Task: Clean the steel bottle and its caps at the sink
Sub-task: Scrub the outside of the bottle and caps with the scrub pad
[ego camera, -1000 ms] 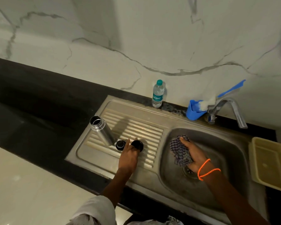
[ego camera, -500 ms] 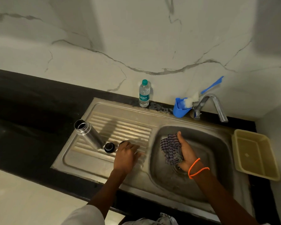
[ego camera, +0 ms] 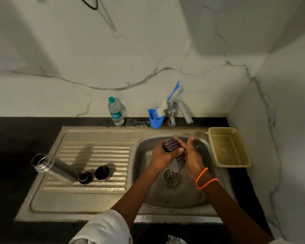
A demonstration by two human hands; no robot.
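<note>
Sink basin [ego camera: 148,194]: both hands w/ checked cloth [ego camera: 172,146], prob. wringing.

white rolled sleeve [ego camera: 106,228], orange wrist thread [ego camera: 205,178]

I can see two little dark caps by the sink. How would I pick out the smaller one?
Look at the ribbed draining board left of the basin. A steel bottle stands there, with two dark caps at its base. The smaller cap sits right against the bottle; the bigger cap stands farther right.

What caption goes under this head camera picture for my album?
Both hands wring a checked cloth over the sink; steel bottle and two caps wait on the drainboard.
</note>
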